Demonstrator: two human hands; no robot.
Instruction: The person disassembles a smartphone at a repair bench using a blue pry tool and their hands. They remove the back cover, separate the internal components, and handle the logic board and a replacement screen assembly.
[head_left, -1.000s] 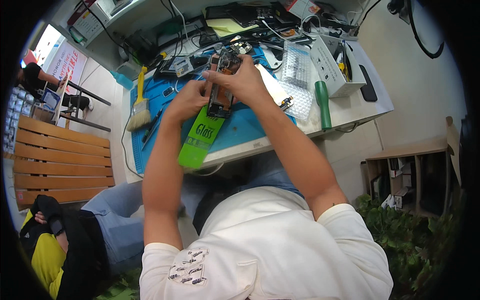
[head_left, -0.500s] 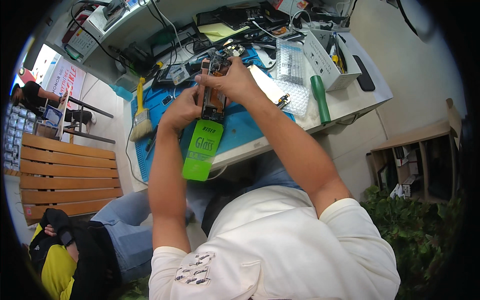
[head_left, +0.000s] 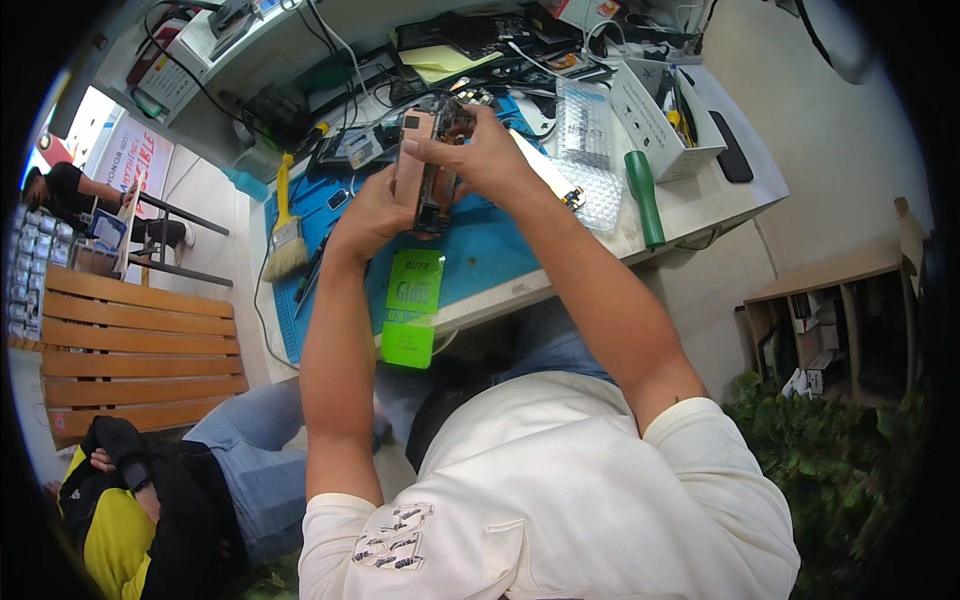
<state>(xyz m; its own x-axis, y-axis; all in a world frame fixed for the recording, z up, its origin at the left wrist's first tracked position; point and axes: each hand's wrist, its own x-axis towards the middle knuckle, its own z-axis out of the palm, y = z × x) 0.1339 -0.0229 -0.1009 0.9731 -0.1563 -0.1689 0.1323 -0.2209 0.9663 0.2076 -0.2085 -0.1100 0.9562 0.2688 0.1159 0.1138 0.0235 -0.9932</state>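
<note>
Above the blue work mat [head_left: 480,257], both my hands grip a taken-apart phone [head_left: 436,200] with its dark inner frame and copper parts showing. A flat pinkish-copper panel [head_left: 412,170] lies along its left side; whether it is attached I cannot tell. My left hand [head_left: 372,218] is closed round the lower left side. My right hand [head_left: 482,165] holds the upper right, its thumb laid across the phone toward the panel. The fingers under the phone are hidden. Just below, a bright green glass packet [head_left: 409,300] juts over the table's front edge.
A yellow-handled brush [head_left: 286,235] lies left on the mat. To the right are bubble wrap [head_left: 598,195], a green-handled tool [head_left: 643,198], a white box of tools [head_left: 668,125] and a dark phone [head_left: 731,148]. Loose parts and cables crowd the back. Another person [head_left: 150,500] sits at left.
The phone has turned in my hands, so more of the copper panel's face shows. My left hand has shifted slightly right. The green packet appears slightly lower and farther right.
</note>
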